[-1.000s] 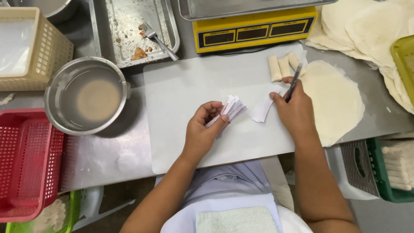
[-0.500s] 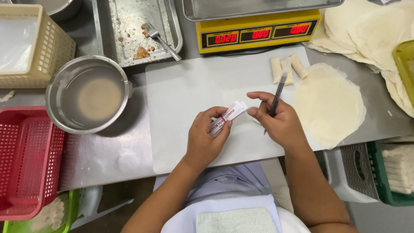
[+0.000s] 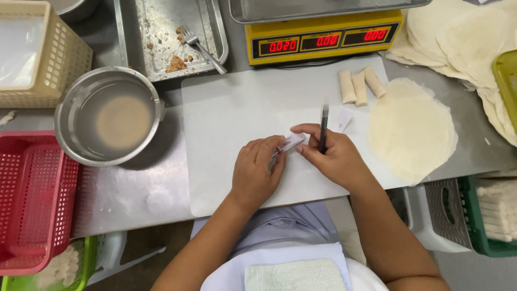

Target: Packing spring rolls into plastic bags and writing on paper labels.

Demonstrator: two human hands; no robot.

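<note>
From my seat I see both hands meeting at the centre of the white cutting board. My left hand has its grip closed on a small stack of white paper slips, thumb and fingers pinching its near end. My right hand pinches the far end of the same stack with thumb and forefinger, and a dark pen stands upright between its fingers, tip toward 12 o'clock. So the slips sit between the two hands, held just above the board.

One loose white slip lies on the board just beside the pen, toward 1 o'clock. Further at 1 o'clock, three rolled spring rolls lie side by side at the board's far edge. At 3 o'clock a round flat pastry wrapper overlaps the board's right edge, with a heap of more wrappers beyond it at 2 o'clock.

At 12 o'clock stands a yellow weighing scale. At 11 o'clock is a metal tray with crumbs and a fork. At 9 o'clock a steel bowl of cloudy liquid rests on the steel worktop, a red plastic basket at 8 o'clock, a beige basket at 10 o'clock.
</note>
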